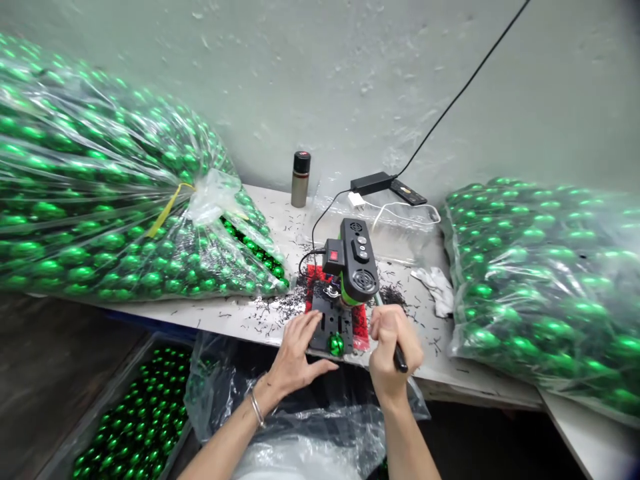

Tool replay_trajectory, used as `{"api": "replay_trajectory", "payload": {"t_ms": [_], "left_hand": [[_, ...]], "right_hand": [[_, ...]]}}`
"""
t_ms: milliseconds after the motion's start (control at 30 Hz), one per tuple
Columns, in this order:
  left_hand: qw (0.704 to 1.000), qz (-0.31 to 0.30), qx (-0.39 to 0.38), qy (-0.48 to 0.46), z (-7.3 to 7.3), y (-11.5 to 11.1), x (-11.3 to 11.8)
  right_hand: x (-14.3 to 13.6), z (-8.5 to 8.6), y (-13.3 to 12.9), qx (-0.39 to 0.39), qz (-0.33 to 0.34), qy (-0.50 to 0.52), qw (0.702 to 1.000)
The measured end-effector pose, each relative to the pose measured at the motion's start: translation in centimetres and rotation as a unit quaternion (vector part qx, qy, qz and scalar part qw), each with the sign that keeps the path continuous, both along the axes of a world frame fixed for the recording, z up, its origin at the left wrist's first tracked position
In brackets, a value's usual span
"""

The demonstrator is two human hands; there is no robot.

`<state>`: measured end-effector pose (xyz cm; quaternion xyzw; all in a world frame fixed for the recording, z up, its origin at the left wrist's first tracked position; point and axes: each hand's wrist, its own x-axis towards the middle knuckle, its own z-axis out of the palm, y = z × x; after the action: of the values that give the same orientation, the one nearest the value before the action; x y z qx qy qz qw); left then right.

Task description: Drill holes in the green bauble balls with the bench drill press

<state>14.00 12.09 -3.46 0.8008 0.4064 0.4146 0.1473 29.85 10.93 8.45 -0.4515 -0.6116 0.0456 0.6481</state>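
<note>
A small bench drill press (357,257) with a black top and a red switch stands on the table. My right hand (395,343) is closed around its lever handle (400,360), whose black end sticks out below the fist. My left hand (300,350) is open, its fingers resting at the left edge of the black slotted base plate (327,328) and its thumb stretched toward the front. A shiny green ball (336,344) sits at the plate's front end, just beyond the thumb and apart from it. Red material (360,327) shows beneath the plate.
Bulging clear bags of green balls stand at left (125,220) and right (540,293). Below left is a bin of green balls (135,407). Black shavings (285,303) litter the white table. Behind are a bottle (301,180), power adapter (373,182), phone (409,192) and white cloth (437,290).
</note>
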Motion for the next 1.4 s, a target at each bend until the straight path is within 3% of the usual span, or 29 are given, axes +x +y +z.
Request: {"api": "replay_trajectory", "payload": {"t_ms": [67,200,267,367,500,567,667,733,800,867,967,1033,1133,1200,1267,1400], "left_hand": [[0.998,0.060,0.016,0.021,1.0,1.6,-1.4],[0.970,0.186,-0.019,0.155,4.0,7.6,-3.8],[0.946,0.165,-0.065,0.270,5.3,10.1,-4.6],[0.910,0.098,-0.104,0.389,6.1,11.5,-5.0],[0.900,0.086,-0.131,0.407,5.6,11.0,-5.3],[0.925,0.095,-0.130,0.343,5.2,10.5,-5.7],[0.967,0.107,-0.172,0.158,5.0,9.8,-6.3],[0.967,0.102,-0.232,0.017,5.0,9.0,-6.4],[0.944,0.072,-0.299,-0.120,5.0,8.1,-5.8],[0.893,0.021,-0.367,-0.261,4.7,7.1,-4.8],[0.763,-0.032,-0.476,-0.436,4.0,5.8,-2.8],[0.679,-0.035,-0.535,-0.502,3.4,5.3,-1.6],[0.614,-0.020,-0.573,-0.543,2.9,5.0,-0.3],[0.611,-0.013,-0.568,-0.551,2.7,4.8,0.3],[0.634,-0.004,-0.550,-0.543,2.7,4.7,0.9],[0.738,0.044,-0.483,-0.468,2.5,4.3,2.2]], "right_hand": [[-0.1,-0.7,0.0,0.012,-0.003,0.003,1.000],[-0.2,-1.4,0.0,0.022,-0.005,-0.008,1.000],[0.0,-1.5,0.0,0.022,-0.003,-0.016,1.000],[0.1,-1.7,0.0,0.023,-0.005,-0.024,0.999],[0.2,-2.1,0.0,0.029,-0.007,-0.025,0.999],[0.3,-2.3,0.0,0.034,-0.003,-0.026,0.999],[0.4,-2.6,0.1,0.033,-0.001,-0.030,0.999],[0.4,-2.8,0.1,0.029,-0.002,-0.028,0.999],[0.4,-2.8,0.1,0.030,-0.003,-0.026,0.999],[0.3,-2.7,0.1,0.031,-0.005,-0.027,0.999],[0.3,-2.4,0.0,0.034,-0.004,-0.032,0.999],[0.3,-2.3,0.0,0.035,-0.004,-0.037,0.999],[0.3,-2.4,0.0,0.030,-0.003,-0.039,0.999],[0.3,-2.5,0.0,0.029,0.004,-0.034,0.999],[0.2,-2.6,0.0,0.032,0.010,-0.029,0.999],[0.2,-2.1,0.0,0.028,0.008,-0.026,0.999]]}}
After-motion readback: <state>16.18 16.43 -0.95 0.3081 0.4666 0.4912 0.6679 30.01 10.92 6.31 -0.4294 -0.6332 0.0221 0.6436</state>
